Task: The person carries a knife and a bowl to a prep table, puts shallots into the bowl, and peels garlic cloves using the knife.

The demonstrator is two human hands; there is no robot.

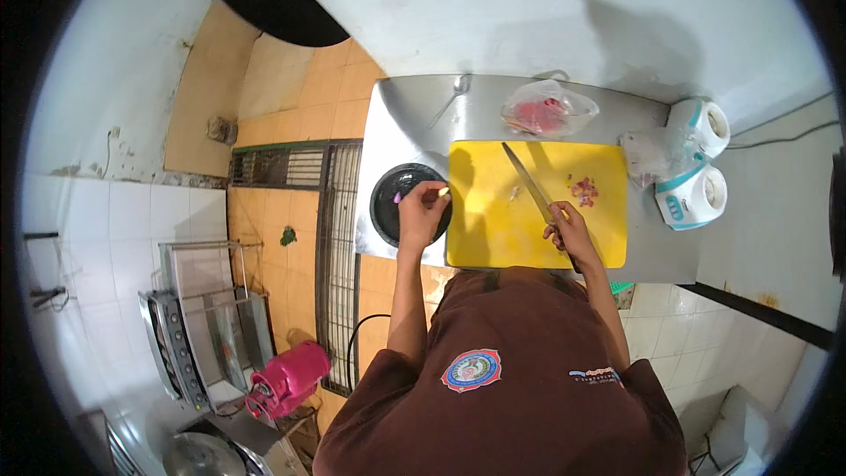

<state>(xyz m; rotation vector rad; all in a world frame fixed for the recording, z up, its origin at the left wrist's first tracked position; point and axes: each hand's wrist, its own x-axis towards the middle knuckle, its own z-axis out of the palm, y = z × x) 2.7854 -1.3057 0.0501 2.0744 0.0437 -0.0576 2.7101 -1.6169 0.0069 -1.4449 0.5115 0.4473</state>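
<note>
My left hand (420,219) is over the right side of a dark round bowl (382,225), pinching a small pale clove (443,191) that looks like garlic. Inside the bowl lies a small purple piece (397,197). My right hand (568,234) grips a long knife (527,181) by its handle, the blade slanting up and left above a yellow cutting board (493,238). Chopped reddish-purple bits (583,191), probably shallot, lie in a pile on the board, right of the blade. Left of the blade is a small whitish bit (515,193).
Behind the board, a clear plastic bag (548,109) with red contents and a spoon (461,85) lie on the steel counter (410,115). White-and-teal appliances (693,197) and another clear bag (646,157) stand at the right. A pink gas cylinder (291,377) is on the floor, lower left.
</note>
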